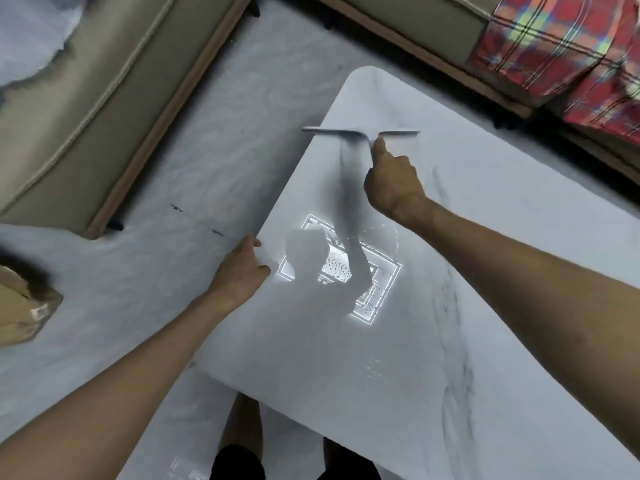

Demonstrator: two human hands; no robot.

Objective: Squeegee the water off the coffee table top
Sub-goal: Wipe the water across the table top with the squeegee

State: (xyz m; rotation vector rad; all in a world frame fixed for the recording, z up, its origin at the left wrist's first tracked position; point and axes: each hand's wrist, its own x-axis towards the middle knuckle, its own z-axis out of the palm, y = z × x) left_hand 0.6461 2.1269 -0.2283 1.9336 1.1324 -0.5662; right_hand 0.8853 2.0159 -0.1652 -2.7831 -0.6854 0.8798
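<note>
A white marble-look coffee table fills the right half of the view. Small water droplets speckle its glossy top where a ceiling light reflects. My right hand grips the handle of a squeegee, index finger stretched up toward the blade. The thin blade lies crosswise near the table's far left corner, its left end past the table edge. The handle is hidden in my fist. My left hand rests on the table's left edge, fingers curled over the rim.
A beige sofa with a wooden base stands at the upper left, another along the top with a red plaid cloth. A cardboard box lies on the pale floor at the left. My feet show below the table.
</note>
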